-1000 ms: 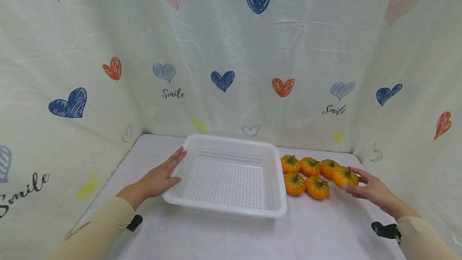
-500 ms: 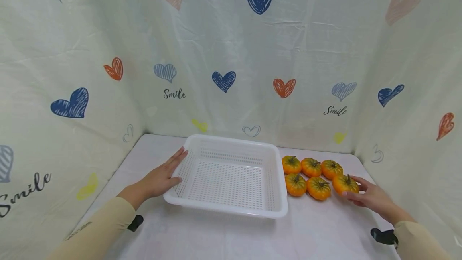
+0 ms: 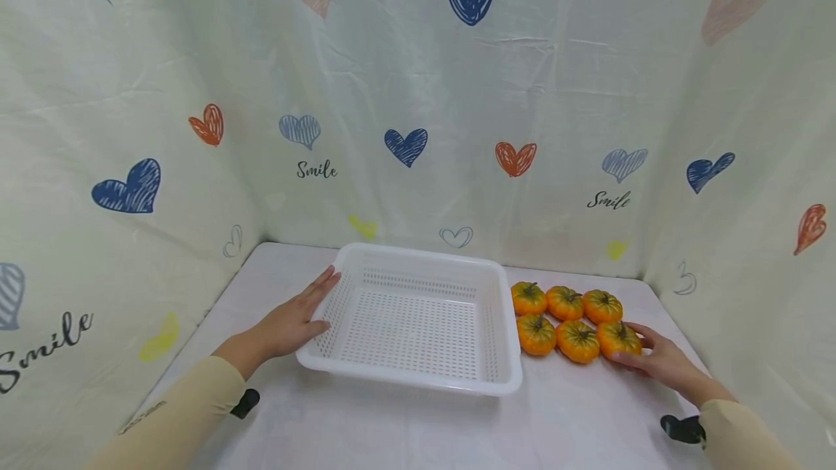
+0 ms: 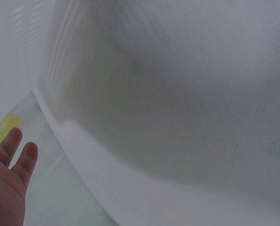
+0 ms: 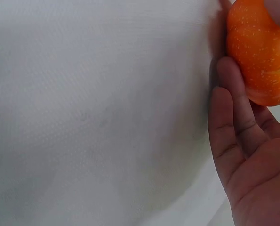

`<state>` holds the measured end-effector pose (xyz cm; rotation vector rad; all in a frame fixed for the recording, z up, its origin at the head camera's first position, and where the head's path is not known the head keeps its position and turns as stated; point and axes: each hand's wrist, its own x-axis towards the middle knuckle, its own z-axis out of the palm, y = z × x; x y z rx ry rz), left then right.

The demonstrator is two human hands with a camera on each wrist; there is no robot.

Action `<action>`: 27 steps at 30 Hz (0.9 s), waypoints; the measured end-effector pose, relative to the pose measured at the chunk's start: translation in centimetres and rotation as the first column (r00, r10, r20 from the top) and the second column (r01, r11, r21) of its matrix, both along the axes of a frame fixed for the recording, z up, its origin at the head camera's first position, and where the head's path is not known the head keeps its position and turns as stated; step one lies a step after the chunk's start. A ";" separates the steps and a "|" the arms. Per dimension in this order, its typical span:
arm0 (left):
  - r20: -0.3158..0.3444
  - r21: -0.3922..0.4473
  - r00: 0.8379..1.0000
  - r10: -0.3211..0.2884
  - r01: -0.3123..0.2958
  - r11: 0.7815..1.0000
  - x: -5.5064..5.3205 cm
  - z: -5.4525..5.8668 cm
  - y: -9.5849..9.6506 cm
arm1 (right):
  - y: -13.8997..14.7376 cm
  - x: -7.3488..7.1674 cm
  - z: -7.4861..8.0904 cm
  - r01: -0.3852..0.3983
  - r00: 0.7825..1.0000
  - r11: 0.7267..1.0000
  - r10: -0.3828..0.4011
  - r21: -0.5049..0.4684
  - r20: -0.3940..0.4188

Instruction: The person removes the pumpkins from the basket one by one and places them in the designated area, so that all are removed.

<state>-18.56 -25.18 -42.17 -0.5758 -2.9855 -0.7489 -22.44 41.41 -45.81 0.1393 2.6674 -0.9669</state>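
Note:
In the head view my left hand rests on the left rim of a white perforated plastic basket, fingers straight and thumb apart. The left wrist view shows some fingertips of this hand at lower left. My right hand holds a small orange pumpkin between thumb and fingers, at the front right of a cluster of similar pumpkins. Up close in the right wrist view, the held pumpkin touches the thumb and fingers. It is partly cut off by the frame edge.
Two short rows of small pumpkins sit against the basket's right side. A white cloth covers the table. Curtains printed with hearts and "Smile" stand behind and on both sides.
My right hand has lowered the pumpkin and moved it left, beside the front row's other pumpkins. The left hand and basket have stayed still.

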 end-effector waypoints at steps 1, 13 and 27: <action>0.001 -0.001 1.000 0.001 -0.001 1.000 0.0 0.0 0.0 | 0.0 0.0 -0.1 0.001 1.000 1.000 -0.001 0.002 0.000; 0.000 0.005 1.000 -0.005 0.005 1.000 -0.1 -0.1 -0.1 | 0.0 -0.2 -0.7 0.001 1.000 1.000 -0.001 -0.006 -0.017; 0.000 0.008 1.000 -0.010 0.010 1.000 0.0 0.0 -0.1 | -0.1 0.2 -1.1 0.022 1.000 0.998 -0.023 -0.058 -0.012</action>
